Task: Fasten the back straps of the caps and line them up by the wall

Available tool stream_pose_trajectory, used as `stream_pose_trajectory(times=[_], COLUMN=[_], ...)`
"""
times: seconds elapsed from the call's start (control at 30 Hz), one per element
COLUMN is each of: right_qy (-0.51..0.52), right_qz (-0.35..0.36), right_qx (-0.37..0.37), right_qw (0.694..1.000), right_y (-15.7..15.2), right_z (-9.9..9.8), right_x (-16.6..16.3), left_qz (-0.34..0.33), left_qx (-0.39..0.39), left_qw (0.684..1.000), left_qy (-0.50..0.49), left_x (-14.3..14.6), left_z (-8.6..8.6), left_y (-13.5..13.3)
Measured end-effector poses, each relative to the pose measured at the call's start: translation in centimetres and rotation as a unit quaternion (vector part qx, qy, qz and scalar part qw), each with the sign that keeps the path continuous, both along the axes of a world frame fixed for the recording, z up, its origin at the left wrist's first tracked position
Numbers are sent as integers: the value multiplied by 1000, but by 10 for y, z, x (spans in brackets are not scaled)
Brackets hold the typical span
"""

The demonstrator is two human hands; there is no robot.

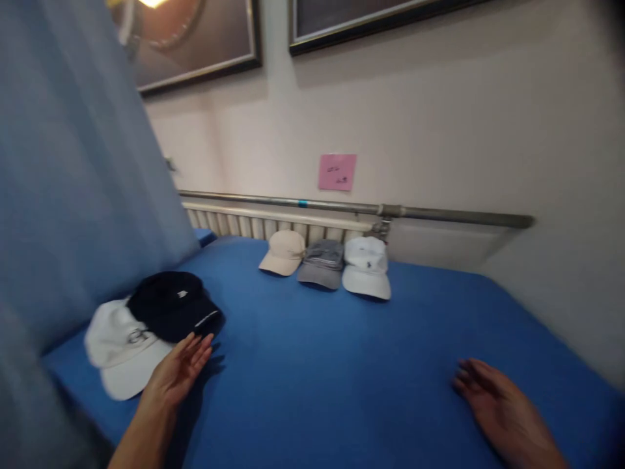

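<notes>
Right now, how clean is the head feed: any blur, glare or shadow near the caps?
Head view: soft all over with motion blur, worst on the right hand and the blue curtain; a lamp glares off the framed picture at top left; the left hand casts a dark shadow on the blue sheet beside the navy cap; the pink note is unreadable.

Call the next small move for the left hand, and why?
Probably close the left hand on the navy cap: its open fingertips sit at the brim, and that cap lies atop the white cap. The right hand rests open on the blue surface.
</notes>
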State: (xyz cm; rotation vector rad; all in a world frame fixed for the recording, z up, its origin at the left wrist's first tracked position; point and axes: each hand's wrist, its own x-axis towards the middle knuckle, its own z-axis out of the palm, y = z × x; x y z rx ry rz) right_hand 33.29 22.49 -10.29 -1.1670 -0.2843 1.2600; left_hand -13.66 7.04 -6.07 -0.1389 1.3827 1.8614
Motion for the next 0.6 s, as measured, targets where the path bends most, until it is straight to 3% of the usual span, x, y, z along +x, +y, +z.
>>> stream_pose_trajectory(times=[0.13,0.27,0.43,0.6], right_qy=[-5,29,159,210], right_qz=[42,125,177,173], right_qx=[40,63,58,92], right_qw=[998,990,970,958], right_y=[-18,-16,25,88], right_z=[20,14,6,-2], right_x=[-23,-43,-73,-101], left_qz=[-202,-314,-317,-301], left_qx=[-5,19,33,91], left_qw=[979,949,947,946], left_qy=[15,11,30,79], left_x=[65,134,189,199], left_z=[-2,-2,-15,-43], left_y=[30,87,151,166])
